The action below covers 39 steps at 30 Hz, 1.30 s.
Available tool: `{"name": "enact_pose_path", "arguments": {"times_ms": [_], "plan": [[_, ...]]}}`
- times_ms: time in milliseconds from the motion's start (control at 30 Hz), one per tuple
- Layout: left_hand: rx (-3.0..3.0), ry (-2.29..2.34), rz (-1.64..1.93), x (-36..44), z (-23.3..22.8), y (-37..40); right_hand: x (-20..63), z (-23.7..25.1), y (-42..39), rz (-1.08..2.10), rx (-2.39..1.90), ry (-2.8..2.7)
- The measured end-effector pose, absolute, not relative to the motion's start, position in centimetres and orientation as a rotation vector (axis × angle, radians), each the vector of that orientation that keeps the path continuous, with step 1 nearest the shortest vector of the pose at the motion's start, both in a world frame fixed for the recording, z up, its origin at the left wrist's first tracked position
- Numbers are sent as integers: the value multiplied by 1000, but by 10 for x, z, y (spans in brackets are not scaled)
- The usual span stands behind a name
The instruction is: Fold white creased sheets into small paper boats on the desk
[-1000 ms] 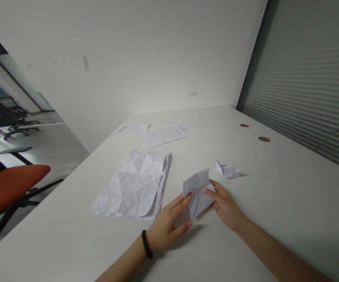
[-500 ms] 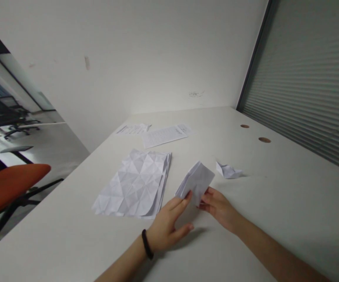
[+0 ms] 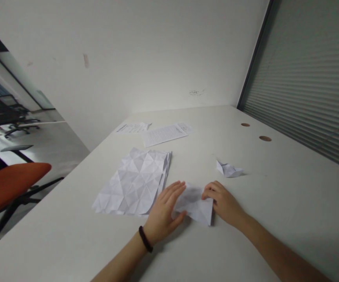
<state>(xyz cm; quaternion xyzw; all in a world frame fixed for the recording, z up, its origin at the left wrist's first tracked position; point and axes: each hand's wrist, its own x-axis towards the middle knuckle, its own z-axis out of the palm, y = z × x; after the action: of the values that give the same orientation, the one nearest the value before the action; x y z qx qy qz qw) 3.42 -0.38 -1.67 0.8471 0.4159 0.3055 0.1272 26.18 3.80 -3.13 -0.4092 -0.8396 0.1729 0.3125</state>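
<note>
**A:** Paper first. Your folded sheet (image 3: 195,203) lies flat on the table (image 3: 275,203) at lower centre of the frame, pinned from both sides. Your left hand (image 3: 165,209) rests on its left edge with the fingers stretched out and spread, palm down, gripping nothing. Your right hand (image 3: 223,201) has its fingers curled together onto the sheet's right edge; whether the thumb is tucked under the paper, I cannot tell.

**B:** What could go wrong from here?

**A:** In my judgement, slip. The tabletop looks smooth, and if you press unevenly, the sheet may skid under your palms and a crease would land crooked. Your left wrist also sits just beside the stack of creased sheets (image 3: 134,182), left of centre. A sideways sweep could fan that stack out or nudge it toward the table's left edge.

**B:** Anything else near you?

**A:** The small folded piece (image 3: 228,170), right of centre and above your right hand, is apart from it, but it is light, and a brush of your knuckles would send it sliding. The printed pages (image 3: 163,134) higher up, at centre frame, are well apart from both hands.

**B:** Containers?

**A:** None shows anywhere in the frame. Everything lies loose on the table. The two round holes (image 3: 265,138) at right of the frame look like plain openings; what is inside them is hidden.
</note>
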Motion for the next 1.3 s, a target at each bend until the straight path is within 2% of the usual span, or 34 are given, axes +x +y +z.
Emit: {"name": "enact_pose_path", "arguments": {"times_ms": [100,167,500,800,1100,1300], "plan": [[2554,1131,554,37,-20,-2,259,-32,36,500,-1095,-2357],[2551,1132,503,38,-22,-1,259,-31,34,506,-1083,-2376],[2491,1190,668,35,-20,1,262,-20,33,582,-993,-2368],[2293,1347,798,37,-28,3,257,-39,34,717,-1201,-2154],[2276,1284,739,36,-31,0,255,-36,29,512,-1127,-2393],[2098,1234,926,44,-30,2,247,-36,25,438,-1087,-2396]]}}
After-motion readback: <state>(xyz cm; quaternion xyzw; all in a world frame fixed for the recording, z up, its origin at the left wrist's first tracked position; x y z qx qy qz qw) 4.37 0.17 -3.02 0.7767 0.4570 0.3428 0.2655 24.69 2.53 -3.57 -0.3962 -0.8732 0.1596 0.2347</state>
